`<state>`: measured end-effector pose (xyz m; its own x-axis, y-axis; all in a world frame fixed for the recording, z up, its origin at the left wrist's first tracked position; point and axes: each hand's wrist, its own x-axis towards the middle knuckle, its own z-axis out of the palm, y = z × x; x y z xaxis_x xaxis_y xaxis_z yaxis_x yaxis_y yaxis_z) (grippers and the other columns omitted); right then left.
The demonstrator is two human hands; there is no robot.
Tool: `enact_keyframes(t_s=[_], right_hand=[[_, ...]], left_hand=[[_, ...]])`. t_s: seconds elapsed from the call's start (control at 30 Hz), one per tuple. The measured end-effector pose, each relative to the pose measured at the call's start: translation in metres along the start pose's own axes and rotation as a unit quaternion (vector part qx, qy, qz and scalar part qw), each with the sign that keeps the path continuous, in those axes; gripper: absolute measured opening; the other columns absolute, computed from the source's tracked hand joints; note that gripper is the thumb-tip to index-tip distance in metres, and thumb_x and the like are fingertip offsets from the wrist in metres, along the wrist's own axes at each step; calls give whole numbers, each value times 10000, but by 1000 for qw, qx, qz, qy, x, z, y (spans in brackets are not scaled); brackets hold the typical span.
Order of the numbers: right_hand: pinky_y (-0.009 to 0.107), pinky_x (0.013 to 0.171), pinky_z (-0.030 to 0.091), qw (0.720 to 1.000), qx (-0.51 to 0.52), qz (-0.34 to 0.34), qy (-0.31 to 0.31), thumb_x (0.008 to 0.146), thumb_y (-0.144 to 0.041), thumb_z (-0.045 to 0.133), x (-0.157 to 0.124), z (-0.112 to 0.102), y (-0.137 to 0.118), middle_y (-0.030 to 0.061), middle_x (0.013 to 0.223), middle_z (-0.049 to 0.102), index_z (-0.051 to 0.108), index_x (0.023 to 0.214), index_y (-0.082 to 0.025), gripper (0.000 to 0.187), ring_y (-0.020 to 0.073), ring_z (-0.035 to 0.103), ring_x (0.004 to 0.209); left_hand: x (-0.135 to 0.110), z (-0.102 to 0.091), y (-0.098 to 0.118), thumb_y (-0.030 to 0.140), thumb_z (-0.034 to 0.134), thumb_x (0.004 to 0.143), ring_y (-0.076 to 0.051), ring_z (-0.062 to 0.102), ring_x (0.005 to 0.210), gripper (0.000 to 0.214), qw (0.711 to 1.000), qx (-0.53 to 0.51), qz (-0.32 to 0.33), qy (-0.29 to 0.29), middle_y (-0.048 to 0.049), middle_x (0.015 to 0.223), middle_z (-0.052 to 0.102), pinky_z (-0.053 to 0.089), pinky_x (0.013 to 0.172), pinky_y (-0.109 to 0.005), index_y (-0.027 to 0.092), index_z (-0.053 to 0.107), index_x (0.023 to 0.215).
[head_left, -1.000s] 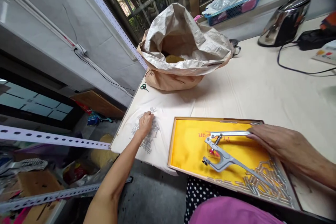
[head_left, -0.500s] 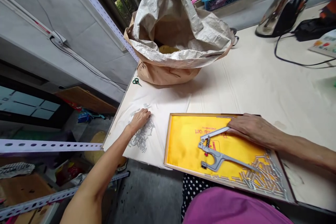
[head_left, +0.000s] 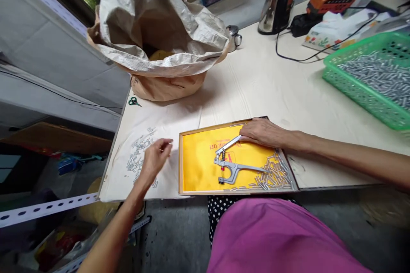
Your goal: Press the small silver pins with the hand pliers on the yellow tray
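My left hand is lifted over the right side of a loose pile of small metal pins on the white cloth. Its thumb and forefinger are pinched together; whatever is between them is too small to make out. My right hand is closed around the upper handle of grey metal pliers with a spring near the joint. The pliers lie open over a shallow tray with a yellow lining. A heap of longer silvery metal pieces fills the tray's right end, below my right hand.
A large woven sack with a wide mouth stands at the back left, with green scissors beside it. Farther right are a steel kettle, a cable and a green basket full of metal pieces.
My left hand has risen from the pin pile and moved toward the tray, its fingers pinched. My right hand stays on the pliers. The view has swung right, bringing the green basket in.
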<state>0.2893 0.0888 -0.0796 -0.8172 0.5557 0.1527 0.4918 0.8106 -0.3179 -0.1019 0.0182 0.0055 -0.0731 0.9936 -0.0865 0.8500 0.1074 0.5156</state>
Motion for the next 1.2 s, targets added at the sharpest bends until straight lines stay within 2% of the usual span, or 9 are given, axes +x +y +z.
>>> enact_keyframes(t_s=[0.1,0.17,0.27,0.37,0.47,0.6,0.87,1.1,1.2], right_hand=[[329,683,284,1000,-19,-10,7,1050,-511,222,1,0,-1,27,800,671,569,817,-208,517,162,518,690],[330,678,277,999,-43,-22,14,1057,-466,253,3,-5,-3,33,816,671,568,827,-206,470,164,511,704],[334,687,268,995,-85,-45,23,1061,-363,302,9,-15,-9,41,833,661,571,844,-203,380,171,503,736],[336,697,255,992,-106,-63,19,1053,-288,339,16,-24,-13,30,818,641,571,845,-206,322,174,485,740],[338,693,235,991,-115,-66,13,1050,-321,357,22,-27,-16,23,782,618,571,826,-210,329,175,461,719],[343,698,227,990,-124,-68,16,1059,-342,314,26,-28,-17,22,753,598,581,822,-211,380,175,451,708],[345,721,224,992,-108,-72,11,1058,-380,306,27,-28,-17,15,756,594,584,829,-210,398,169,435,697],[338,733,227,993,-101,-64,14,1059,-371,308,28,-25,-21,22,761,596,601,835,-196,408,167,434,700],[335,727,224,993,-93,-64,17,1059,-375,312,28,-22,-21,24,767,602,601,831,-193,411,165,437,704]], left_hand=[[-42,35,53,441,651,795,-144,611,601,319,973,-193,-53,-113,-23,734,679,509,636,-270,155,699,928],[-62,57,75,458,713,737,-133,591,582,332,947,-264,-91,-156,-12,669,656,485,591,-247,147,705,855],[-77,82,86,502,774,665,-113,554,567,392,924,-310,-148,-166,-12,644,644,445,552,-224,135,702,780],[-80,93,83,560,811,587,-91,493,513,472,912,-321,-199,-158,7,589,608,388,494,-209,130,684,733],[-81,97,83,584,826,545,-82,466,476,507,901,-326,-227,-175,31,529,565,363,472,-206,133,670,715],[-81,98,86,555,842,518,-88,502,478,492,891,-331,-250,-183,30,529,578,416,499,-216,138,662,707],[-76,96,88,455,843,558,-92,528,457,389,895,-311,-268,-176,25,496,592,444,501,-217,137,654,680],[-79,96,88,431,852,565,-93,544,451,381,866,-337,-308,-203,18,507,621,453,508,-214,140,652,709],[-80,97,87,417,842,575,-90,543,454,364,868,-334,-311,-195,23,506,617,456,519,-214,139,656,719]])
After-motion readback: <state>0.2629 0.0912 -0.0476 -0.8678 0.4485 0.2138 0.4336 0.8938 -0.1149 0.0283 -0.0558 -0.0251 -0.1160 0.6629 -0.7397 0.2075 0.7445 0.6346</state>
